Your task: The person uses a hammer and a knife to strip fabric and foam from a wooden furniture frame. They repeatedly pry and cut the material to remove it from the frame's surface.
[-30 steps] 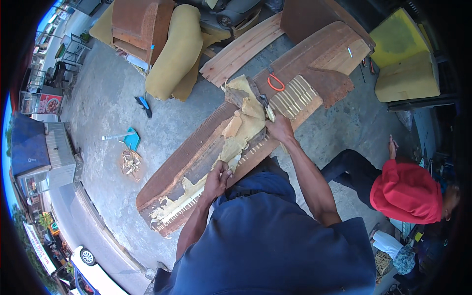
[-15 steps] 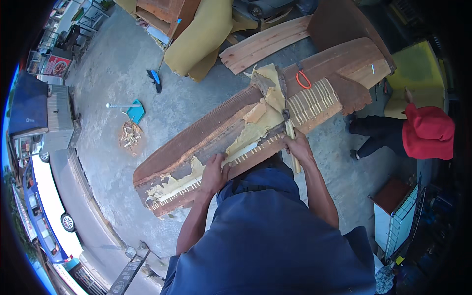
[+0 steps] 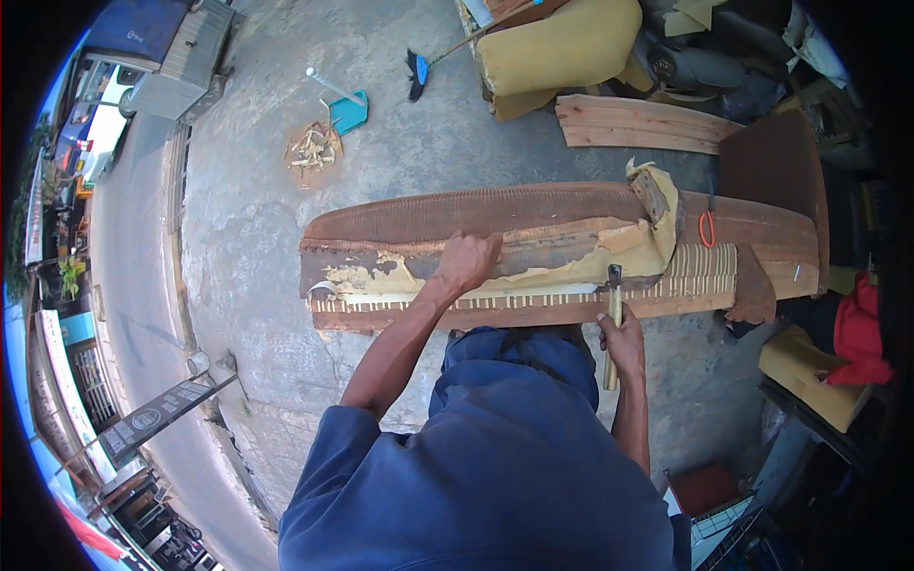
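A long curved furniture panel, covered in ribbed brown fabric, lies crosswise in front of me. Torn yellowish lining clings to its middle, and a white strip runs along a row of pale slats near its close edge. My left hand rests on the brown fabric with fingers curled closed; whatever they may grip is hidden. In my right hand is a hammer, held by its wooden handle, its dark head over the slats. Orange-handled scissors lie on the panel farther right.
Behind the panel are a wooden board, a yellow foam piece and a brown panel. A blue dustpan and a scrap pile sit on the concrete floor. Someone in red is at the right.
My view has turned, so the panel now lies nearly level. My left hand has moved from the slatted edge up onto the brown fabric. The hammer stays in my right hand.
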The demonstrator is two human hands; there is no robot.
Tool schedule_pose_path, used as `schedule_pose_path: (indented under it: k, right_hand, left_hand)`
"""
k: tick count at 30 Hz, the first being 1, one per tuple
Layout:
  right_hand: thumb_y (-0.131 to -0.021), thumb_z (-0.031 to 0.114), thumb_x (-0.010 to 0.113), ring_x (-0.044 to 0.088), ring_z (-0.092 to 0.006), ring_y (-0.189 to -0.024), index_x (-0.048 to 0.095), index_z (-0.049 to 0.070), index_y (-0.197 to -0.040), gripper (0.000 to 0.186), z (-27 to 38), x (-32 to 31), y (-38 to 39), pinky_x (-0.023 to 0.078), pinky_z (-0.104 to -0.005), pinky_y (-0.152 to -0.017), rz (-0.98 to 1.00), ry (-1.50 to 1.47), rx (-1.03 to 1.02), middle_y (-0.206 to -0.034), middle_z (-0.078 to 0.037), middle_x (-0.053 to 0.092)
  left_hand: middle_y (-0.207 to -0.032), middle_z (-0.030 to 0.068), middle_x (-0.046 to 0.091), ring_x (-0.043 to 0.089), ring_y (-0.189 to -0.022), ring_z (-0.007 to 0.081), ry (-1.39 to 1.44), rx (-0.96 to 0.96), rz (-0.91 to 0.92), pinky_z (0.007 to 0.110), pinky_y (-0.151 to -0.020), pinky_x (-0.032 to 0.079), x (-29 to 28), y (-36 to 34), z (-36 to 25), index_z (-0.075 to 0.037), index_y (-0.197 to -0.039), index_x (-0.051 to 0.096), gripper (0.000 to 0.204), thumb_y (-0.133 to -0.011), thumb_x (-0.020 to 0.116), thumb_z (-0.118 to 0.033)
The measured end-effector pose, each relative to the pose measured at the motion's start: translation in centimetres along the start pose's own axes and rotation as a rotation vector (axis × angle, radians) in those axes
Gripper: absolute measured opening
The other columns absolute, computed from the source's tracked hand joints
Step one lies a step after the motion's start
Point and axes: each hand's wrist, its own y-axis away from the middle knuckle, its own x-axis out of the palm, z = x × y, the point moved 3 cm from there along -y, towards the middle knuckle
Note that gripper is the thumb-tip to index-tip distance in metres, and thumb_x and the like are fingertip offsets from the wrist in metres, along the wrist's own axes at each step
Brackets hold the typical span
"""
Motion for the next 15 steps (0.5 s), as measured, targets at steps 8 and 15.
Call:
schedule_pose_path:
  k: [8,15]
  right_hand:
    - [-0.095,0.012,0.065,0.053,-0.0108,-0.059,0.056,-0.002,-0.134,0.043,1.1,3.9,2.8,0.046,-0.0284,-0.054,0.04,0.025,-0.038,-0.073,-0.003,0.056]
    - [-0.093,0.014,0.065,0.054,-0.0111,-0.06,0.054,-0.001,-0.142,0.052,-1.4,3.8,3.9,0.047,-0.0292,-0.055,0.053,0.164,-0.113,-0.074,-0.003,0.058]
  left_hand:
    - [-0.139,0.0194,0.052,0.049,-0.129,0.0437,-0.13,-0.1,-0.673,0.059,-0.103,0.04,-0.9,8.2,9.6,-0.011,-0.143,0.052,0.068,-0.086,0.078,-0.035]
    - [-0.128,0.0133,0.063,0.057,-0.121,0.0315,-0.107,-0.326,0.031,0.049,-0.093,0.039,-3.2,10.9,17.7,-0.014,-0.131,0.066,0.06,-0.087,0.074,-0.052]
